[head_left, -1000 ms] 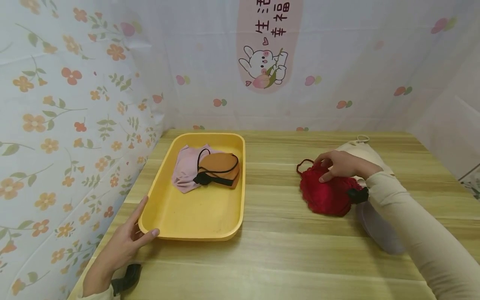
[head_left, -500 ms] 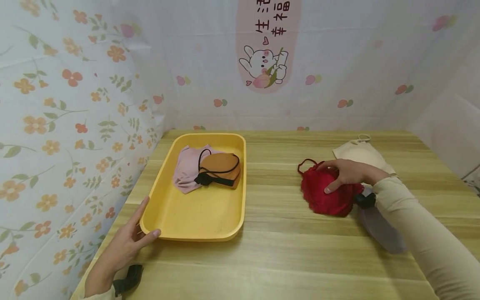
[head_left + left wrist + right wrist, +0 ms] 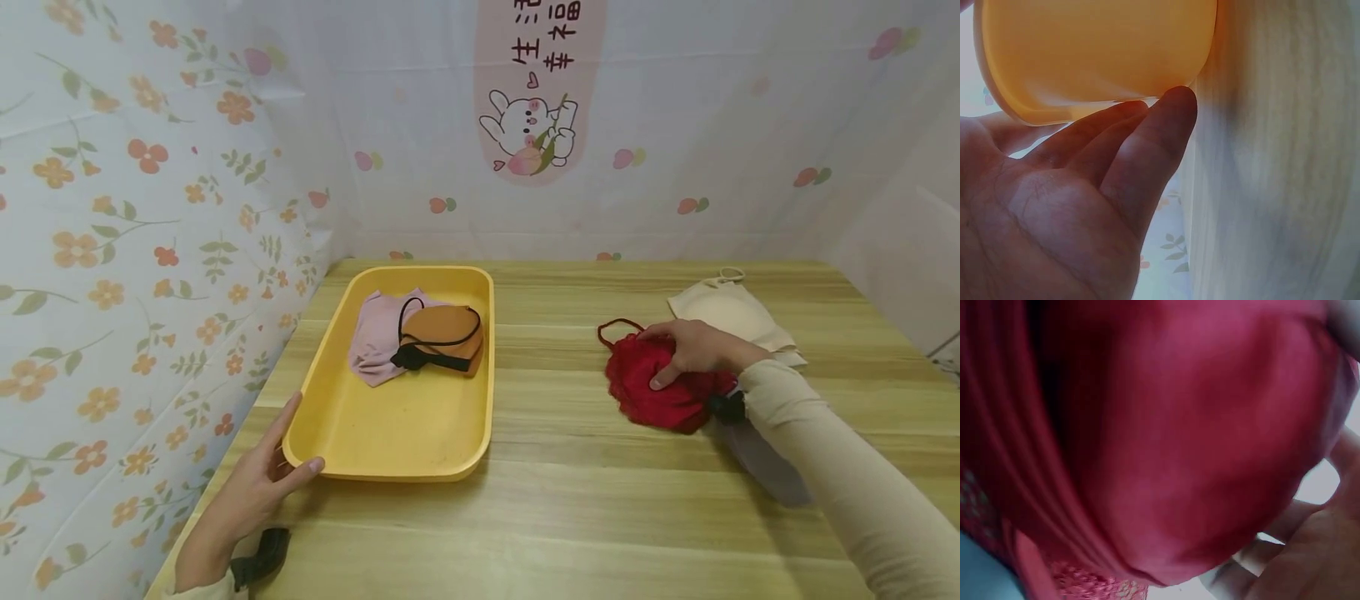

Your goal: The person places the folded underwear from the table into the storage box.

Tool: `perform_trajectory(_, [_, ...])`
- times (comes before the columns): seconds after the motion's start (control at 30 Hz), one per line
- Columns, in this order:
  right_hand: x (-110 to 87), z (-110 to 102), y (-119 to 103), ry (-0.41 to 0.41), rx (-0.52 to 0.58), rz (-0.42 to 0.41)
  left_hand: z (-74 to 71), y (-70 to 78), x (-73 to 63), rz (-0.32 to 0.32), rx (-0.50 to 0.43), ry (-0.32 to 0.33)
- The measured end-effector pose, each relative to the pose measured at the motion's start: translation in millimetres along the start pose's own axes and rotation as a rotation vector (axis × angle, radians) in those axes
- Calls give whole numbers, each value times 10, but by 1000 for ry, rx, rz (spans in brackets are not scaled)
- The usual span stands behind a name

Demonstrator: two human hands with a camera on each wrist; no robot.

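Right hand (image 3: 693, 348) has shifted toward worktop's (image 3: 570, 517) near edge, pinching red bra (image 3: 662, 408); hold lightly. Unclenched left hand (image 3: 246, 492) braces near-left corner of tray (image 3: 390, 429).

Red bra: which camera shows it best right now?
The head view: most of the red bra shows there, with the right hand on it. The right wrist view gives only a close-up of part of it, running past the frame edges. The left wrist view shows none of it.
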State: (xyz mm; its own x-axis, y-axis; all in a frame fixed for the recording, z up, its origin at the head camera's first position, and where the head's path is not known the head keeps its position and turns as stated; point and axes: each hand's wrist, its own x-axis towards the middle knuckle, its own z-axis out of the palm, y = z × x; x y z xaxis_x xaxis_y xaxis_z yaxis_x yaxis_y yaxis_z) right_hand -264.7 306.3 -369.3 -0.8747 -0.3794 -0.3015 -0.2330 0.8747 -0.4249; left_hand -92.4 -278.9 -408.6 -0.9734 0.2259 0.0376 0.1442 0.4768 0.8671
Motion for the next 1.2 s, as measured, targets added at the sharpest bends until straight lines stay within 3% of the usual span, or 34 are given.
perform_trajectory(0.43, [-50, -102, -42, -60, 182, -56, 8, -32, -19, 12, 14, 17])
perform_trajectory(0.67, [-122, -188, 19, -141, 352, -13, 15, -16, -12, 0, 28, 15])
perform_trajectory(0.77, [-149, -202, 52, -119, 404, -6, 14, -10, -5, 2, 19, 11])
perform_trajectory(1.0, [-180, -251, 57, -36, 412, -62, 14, -7, -1, 2, 26, 15])
perform_trajectory(1.2, [-166, -235, 29, -17, 534, -58, 19, -6, -10, 3, 5, 14])
